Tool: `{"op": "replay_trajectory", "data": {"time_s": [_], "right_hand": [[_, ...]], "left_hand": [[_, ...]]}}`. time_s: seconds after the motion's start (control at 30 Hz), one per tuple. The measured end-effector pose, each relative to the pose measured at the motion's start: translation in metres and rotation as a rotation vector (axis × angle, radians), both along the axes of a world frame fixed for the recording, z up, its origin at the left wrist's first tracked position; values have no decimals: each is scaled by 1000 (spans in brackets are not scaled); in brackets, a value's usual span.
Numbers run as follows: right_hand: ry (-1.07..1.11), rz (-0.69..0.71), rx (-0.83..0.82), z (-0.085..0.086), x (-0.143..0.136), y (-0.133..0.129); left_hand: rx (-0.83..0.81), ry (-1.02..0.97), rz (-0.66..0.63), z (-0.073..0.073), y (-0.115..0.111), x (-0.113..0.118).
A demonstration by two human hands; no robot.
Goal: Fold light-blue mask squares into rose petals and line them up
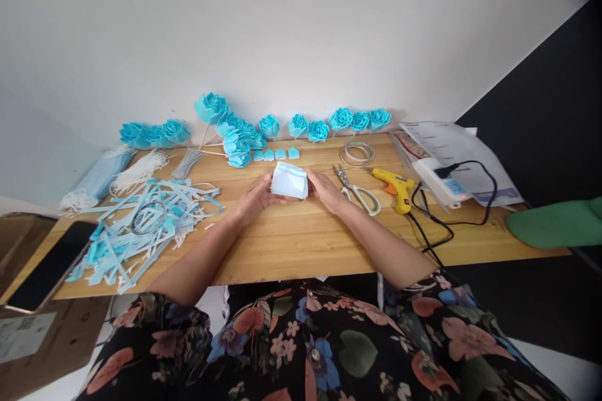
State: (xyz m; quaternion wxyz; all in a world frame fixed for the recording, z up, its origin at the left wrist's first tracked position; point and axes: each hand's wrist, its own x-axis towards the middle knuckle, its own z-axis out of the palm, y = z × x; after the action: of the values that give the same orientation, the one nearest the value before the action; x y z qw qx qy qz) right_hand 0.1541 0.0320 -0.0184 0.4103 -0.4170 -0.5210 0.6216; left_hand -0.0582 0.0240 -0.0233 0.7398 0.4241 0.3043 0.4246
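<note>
A stack of light blue fabric squares point(290, 180) is between my two hands, over the middle of the wooden table. My left hand point(257, 198) grips its left edge, with fingers partly hidden under the stack. On the opposite edge, my right hand point(325, 190) closes with thumb and fingers. Just behind the stack lies a row of several small blue cut petals point(281, 154). A pair of scissors point(358, 191) rests right of my right hand, and a yellow glue gun point(394, 187) lies beyond it.
Blue fabric flowers point(237, 136) line the wall. Fabric scraps point(155, 225) with a tape roll point(148, 217), face masks point(98, 178) and a phone point(51, 266) lie left. Rings of wire point(357, 153), a power strip point(442, 182), cables and a green object point(555, 223) are right.
</note>
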Motion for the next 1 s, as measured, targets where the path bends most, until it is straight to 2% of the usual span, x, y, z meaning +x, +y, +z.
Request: {"op": "replay_trajectory", "data": {"time_s": [0.2, 0.33, 0.47, 0.63, 0.77, 0.9, 1.0], "right_hand": [[39, 24, -9, -1, 1, 2], [5, 57, 29, 1, 0, 1], [-35, 24, 72, 0, 0, 1], [-112, 27, 104, -6, 1, 2], [-252, 36, 260, -2, 2, 0], [-455, -51, 496, 9, 4, -4], [-519, -80, 564, 16, 4, -8]], "left_hand": [[17, 39, 61, 0, 0, -1], [53, 75, 73, -4, 2, -2], [80, 124, 100, -8, 3, -2], [132, 150, 136, -4, 0, -1], [179, 166, 132, -2, 1, -3], [305, 275, 144, -4, 3, -2], [418, 395, 153, -3, 0, 1]]}}
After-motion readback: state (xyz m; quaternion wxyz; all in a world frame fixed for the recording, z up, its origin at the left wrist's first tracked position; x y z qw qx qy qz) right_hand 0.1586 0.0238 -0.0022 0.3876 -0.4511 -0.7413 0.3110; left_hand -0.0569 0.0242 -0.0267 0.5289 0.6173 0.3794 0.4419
